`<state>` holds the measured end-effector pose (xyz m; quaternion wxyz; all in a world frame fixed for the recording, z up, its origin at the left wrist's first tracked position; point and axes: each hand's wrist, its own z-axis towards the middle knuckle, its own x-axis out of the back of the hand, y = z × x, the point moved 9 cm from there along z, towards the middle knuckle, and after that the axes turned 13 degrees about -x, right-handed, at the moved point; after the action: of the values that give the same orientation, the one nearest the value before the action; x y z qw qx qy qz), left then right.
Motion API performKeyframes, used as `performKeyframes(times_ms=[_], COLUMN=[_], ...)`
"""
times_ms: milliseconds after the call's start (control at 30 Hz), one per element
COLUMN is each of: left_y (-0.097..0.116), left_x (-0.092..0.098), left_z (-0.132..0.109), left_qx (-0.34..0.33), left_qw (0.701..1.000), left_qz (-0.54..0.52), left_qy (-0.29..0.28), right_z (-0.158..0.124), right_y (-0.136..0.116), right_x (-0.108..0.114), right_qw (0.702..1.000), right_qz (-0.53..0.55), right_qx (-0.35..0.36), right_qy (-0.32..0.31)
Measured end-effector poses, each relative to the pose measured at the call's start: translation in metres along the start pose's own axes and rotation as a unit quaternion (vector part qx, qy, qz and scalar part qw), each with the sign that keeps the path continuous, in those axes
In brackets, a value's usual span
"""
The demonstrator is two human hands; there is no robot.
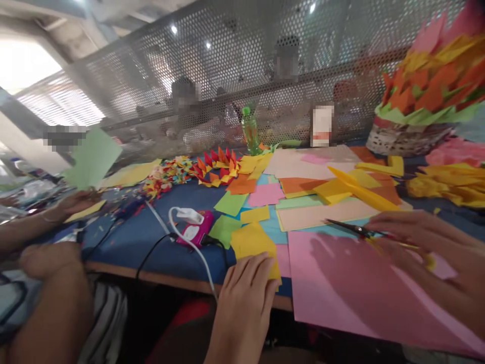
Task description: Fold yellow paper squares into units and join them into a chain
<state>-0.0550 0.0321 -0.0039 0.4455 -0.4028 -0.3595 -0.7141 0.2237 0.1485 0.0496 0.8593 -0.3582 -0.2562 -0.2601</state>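
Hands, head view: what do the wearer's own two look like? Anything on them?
Left hand: bare, slim fingers, no glove or ring visible; no watch or sleeve on the visible wrist. Right hand: also ungloved, somewhat blurred, cut off by the frame edge, so its wristwear can't be told.

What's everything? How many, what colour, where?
Perforated metal screen: 1, grey, back
People: several, blurred, behind screen
Blurred upright thing: 1, white, by screen
Plastic bottle: 1, green, by screen
Table: 1, blue, middle
Tall layered paper model: 1, multicoloured, right
Paper pile: 1, yellow, right
Spiky paper ring: 1, red-yellow, centre
Small paper bits: many, mixed, centre-left
Flat paper sheets: many, mixed, on table
Raised paper: 1, pale-green, left
Boxy power strip: 1, magenta, front
Cables and plugs: several, black/white, at strip
Nearby person's hands: 2, left
Metal scissors: 1, dark, right
Left hand: 1, on yellow paper
Right hand: 1, holding scissors
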Motion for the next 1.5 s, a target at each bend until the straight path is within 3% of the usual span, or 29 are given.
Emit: performKeyframes(times_ms=[133,267,400,500,600,667,733,800,867,1000,1167,1333,1500], left_y=[0.005,0.004,0.012,0.040,0.082,0.098,0.097,0.082,0.060,0.037,0.048,0.066,0.062], left_x=[0.008,0.011,0.024,0.027,0.018,0.011,0.002,-0.001,0.003,-0.013,-0.017,-0.023,-0.026], left_z=[0.003,0.002,0.007,0.015,0.023,0.027,0.033,0.040,0.047,0.065,0.069,0.058,0.053], left_qx=[-0.010,-0.028,-0.040,-0.090,-0.166,-0.188,-0.183,-0.160,-0.126,-0.107,-0.162,-0.254,-0.250], left_qw=[0.999,0.997,0.989,0.976,0.963,0.960,0.960,0.958,0.962,0.971,0.968,0.958,0.956], left_qz=[-0.023,-0.034,-0.030,-0.047,-0.063,-0.075,-0.136,-0.194,-0.184,-0.199,-0.186,-0.127,-0.148], left_qy=[0.027,0.064,0.142,0.195,0.203,0.196,0.161,0.137,0.156,0.078,0.053,-0.024,-0.038], right_z=[-0.031,-0.048,-0.059,-0.061,-0.059,-0.055,-0.051,-0.048,-0.047,-0.042,-0.040,-0.053,-0.065], right_y=[-0.041,-0.038,-0.034,-0.030,-0.029,-0.028,-0.025,-0.021,-0.019,-0.020,-0.026,-0.031,-0.037], right_x=[-0.031,-0.044,-0.046,-0.046,-0.049,-0.051,-0.050,-0.050,-0.052,-0.052,-0.050,-0.049,-0.046], right_qw=[0.997,0.994,0.992,0.984,0.959,0.945,0.946,0.955,0.962,0.975,0.990,0.987,0.977], right_qz=[-0.026,0.032,0.038,0.059,0.140,0.178,0.171,0.143,0.115,0.079,0.026,-0.007,-0.029], right_qx=[0.037,-0.023,-0.049,-0.110,-0.191,-0.223,-0.227,-0.209,-0.185,-0.134,-0.037,0.035,0.048], right_qy=[-0.057,-0.102,-0.112,-0.124,-0.154,-0.161,-0.154,-0.153,-0.163,-0.157,-0.133,-0.156,-0.207])
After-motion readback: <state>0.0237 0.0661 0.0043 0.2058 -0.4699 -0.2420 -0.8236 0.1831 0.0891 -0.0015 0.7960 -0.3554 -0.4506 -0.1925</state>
